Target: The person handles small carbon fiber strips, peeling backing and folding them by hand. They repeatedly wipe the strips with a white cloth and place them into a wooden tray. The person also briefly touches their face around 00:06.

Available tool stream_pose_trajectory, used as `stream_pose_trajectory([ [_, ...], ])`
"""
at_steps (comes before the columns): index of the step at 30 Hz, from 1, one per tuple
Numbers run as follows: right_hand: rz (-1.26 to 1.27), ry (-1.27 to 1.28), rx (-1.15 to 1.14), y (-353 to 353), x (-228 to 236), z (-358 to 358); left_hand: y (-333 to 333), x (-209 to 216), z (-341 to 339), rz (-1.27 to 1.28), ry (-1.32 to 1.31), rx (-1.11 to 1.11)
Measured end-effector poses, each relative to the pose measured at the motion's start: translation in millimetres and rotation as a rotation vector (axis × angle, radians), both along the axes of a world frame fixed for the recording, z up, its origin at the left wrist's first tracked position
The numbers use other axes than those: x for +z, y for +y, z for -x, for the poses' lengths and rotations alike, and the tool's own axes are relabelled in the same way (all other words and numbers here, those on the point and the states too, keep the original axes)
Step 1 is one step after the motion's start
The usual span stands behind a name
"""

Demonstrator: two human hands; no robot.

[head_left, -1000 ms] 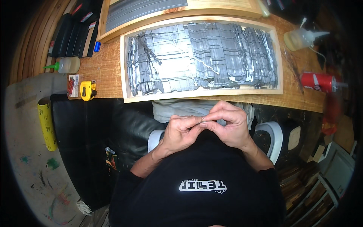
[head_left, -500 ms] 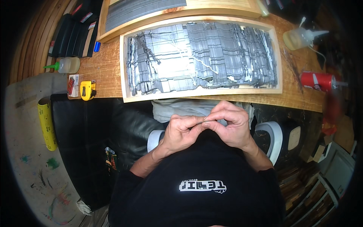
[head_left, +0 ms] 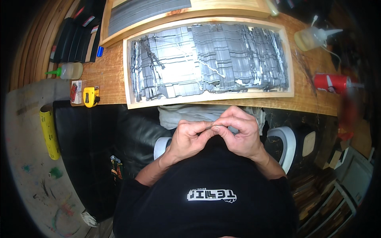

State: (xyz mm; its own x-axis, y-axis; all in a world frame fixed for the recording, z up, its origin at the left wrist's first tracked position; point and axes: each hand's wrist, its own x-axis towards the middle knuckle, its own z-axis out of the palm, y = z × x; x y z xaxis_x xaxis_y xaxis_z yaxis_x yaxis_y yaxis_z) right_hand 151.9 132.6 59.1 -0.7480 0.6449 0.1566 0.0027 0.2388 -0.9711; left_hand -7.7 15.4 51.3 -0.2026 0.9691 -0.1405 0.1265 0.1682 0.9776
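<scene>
In front of my chest my left hand [head_left: 188,138] and my right hand [head_left: 241,130] meet, thumbs and forefingers pinched together. Between the fingertips is a thin, dark sliver [head_left: 211,127], mostly hidden; what it is I cannot make out. Just beyond my hands, at the bench edge, lies a shallow wooden tray [head_left: 238,97]. Layers of narrow grey strips [head_left: 222,51] fill it, a few loose pieces lying across the top.
Behind the tray stands another wooden frame [head_left: 222,13] with grey strips. A yellow tape measure [head_left: 91,97], small box [head_left: 76,92] and green-tipped bottle [head_left: 70,71] sit left on the bench [head_left: 107,73]. At right are a nozzled bottle [head_left: 311,38] and red can [head_left: 331,83]. Grey cloth [head_left: 178,115] hangs below.
Both hands hold nearly the same pinch, the fingertips shifting only slightly. The whole view has moved a little, so the tray appears slightly farther left.
</scene>
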Motion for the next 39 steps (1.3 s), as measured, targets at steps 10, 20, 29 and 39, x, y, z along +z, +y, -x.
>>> stream_pose_trajectory([
  [10,-0.279,-0.175,-0.281,77.6,91.6,-60.1,8.1,3.5,-6.8,-0.211,-0.06,0.109],
  [20,-0.539,-0.402,-0.461,134.3,134.8,-94.4,52.6,39.5,-14.9,-0.341,0.125,-0.102],
  [29,-0.351,0.041,-0.062,59.4,85.6,-32.3,81.0,59.5,-20.4,-0.504,0.227,-0.099],
  [39,-0.332,0.095,-0.099,63.3,68.7,-28.3,85.1,52.5,-15.9,-0.42,0.242,-0.148],
])
